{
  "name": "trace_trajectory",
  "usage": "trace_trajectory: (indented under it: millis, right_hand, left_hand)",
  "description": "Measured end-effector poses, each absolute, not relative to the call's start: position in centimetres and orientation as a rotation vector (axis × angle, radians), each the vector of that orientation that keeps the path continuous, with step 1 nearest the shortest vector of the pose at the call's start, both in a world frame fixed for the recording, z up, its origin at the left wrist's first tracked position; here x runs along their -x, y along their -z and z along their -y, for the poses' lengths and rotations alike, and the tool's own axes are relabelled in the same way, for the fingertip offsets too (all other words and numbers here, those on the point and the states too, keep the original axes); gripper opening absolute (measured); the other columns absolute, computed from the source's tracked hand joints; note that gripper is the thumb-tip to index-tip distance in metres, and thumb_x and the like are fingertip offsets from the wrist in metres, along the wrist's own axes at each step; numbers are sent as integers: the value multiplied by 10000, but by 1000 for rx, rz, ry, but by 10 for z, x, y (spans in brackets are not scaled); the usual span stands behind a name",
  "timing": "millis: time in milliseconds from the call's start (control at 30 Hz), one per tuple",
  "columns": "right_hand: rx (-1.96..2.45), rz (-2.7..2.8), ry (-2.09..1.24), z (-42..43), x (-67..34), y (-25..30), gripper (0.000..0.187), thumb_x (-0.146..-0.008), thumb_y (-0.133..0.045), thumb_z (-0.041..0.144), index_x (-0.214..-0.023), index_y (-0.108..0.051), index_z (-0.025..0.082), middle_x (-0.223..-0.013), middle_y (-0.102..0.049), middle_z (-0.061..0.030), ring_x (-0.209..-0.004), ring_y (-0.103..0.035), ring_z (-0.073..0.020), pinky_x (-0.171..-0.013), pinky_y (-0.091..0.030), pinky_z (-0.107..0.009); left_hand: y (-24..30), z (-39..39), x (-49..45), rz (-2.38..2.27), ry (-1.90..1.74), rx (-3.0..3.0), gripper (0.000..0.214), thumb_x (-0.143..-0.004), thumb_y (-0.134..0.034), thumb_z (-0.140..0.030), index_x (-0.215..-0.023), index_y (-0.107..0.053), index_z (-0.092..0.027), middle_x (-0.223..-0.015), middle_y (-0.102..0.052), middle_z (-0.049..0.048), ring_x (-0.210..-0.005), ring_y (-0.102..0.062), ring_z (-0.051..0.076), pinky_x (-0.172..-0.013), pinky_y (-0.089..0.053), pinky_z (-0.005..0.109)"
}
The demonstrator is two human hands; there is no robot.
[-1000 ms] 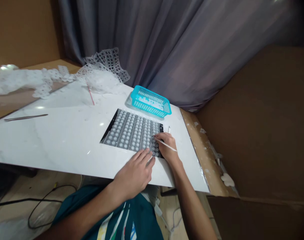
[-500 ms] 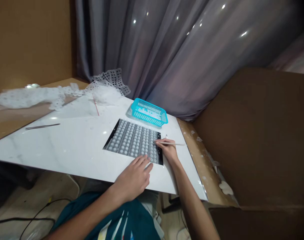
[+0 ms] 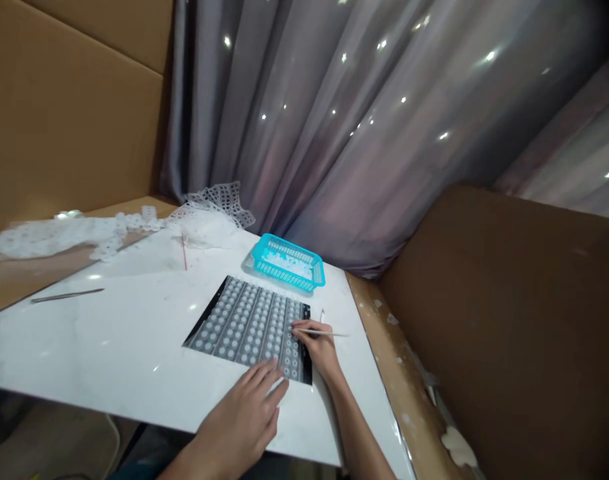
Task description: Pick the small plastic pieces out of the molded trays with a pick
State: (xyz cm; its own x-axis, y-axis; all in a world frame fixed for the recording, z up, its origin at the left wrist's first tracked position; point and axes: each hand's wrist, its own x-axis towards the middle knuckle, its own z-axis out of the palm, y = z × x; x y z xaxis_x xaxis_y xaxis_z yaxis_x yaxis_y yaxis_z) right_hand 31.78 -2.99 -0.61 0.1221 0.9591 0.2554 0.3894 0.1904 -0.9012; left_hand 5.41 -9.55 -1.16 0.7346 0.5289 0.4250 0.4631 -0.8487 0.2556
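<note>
The dotted sheet (image 3: 254, 319) lay on the white table (image 3: 134, 360), and the turquoise basket (image 3: 287, 272) stood just beyond its far edge. At far left were perforated scraps (image 3: 204, 220) with a thin red strip (image 3: 185, 253); tweezers (image 3: 67, 295) lay nearer. The right hand (image 3: 320, 343) had its grip clamped on a thin white stick (image 3: 337, 333), its tip hard to see. The left hand (image 3: 244, 410), fingers slightly apart, covered part of the sheet's near edge; its forearm was cut off.
</note>
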Motion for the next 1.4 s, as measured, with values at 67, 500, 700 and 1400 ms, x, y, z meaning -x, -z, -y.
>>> trace_trajectory:
  millis: [67, 500, 700, 1400]
  right_hand:
    - [1370, 1472, -707, 29, -319, 6, 151, -865, -833, 373, -797, -834, 238, -1049, -844, -118, -1038, -784, -329, -973, -585, -469]
    - [1448, 1603, -520, 31, -313, 3, 233, -938, -730, 378, -742, -763, 257, -1022, -833, -103, -994, -776, -331, -933, -586, -468]
    - [1541, 1778, -230, 36, -302, 3, 218, -979, -634, 315, -801, -758, 293, -1051, -824, -80, -1011, -765, -326, -891, -588, -457]
    - [1609, 1644, -110, 33, -307, 16, 242, -955, -604, 397, -938, -832, 320, -1088, -847, -68, -1001, -804, -370, -908, -603, -494]
  left_hand:
    - [8, 96, -54, -806, -736, -2781, 551, -1016, -546, -190, -1561, -518, -266, -1591, -581, 62, -1497, -501, 287, -1262, -364, 461]
    - [-2, 94, -55, -804, -676, -2697, 498, -991, -581, -191, -1487, -570, -233, -1578, -592, 75, -1470, -523, 297, -1263, -382, 456]
    - [11, 86, -57, -771, -671, -2676, 435, -1044, -555, -268, -1477, -573, -228, -1551, -613, 82, -1476, -523, 293, -1255, -408, 455]
    - [10, 88, -55, -747, -696, -2639, 447, -1063, -555, -311, -1507, -559, -259, -1576, -595, 58, -1532, -475, 270, -1316, -376, 447]
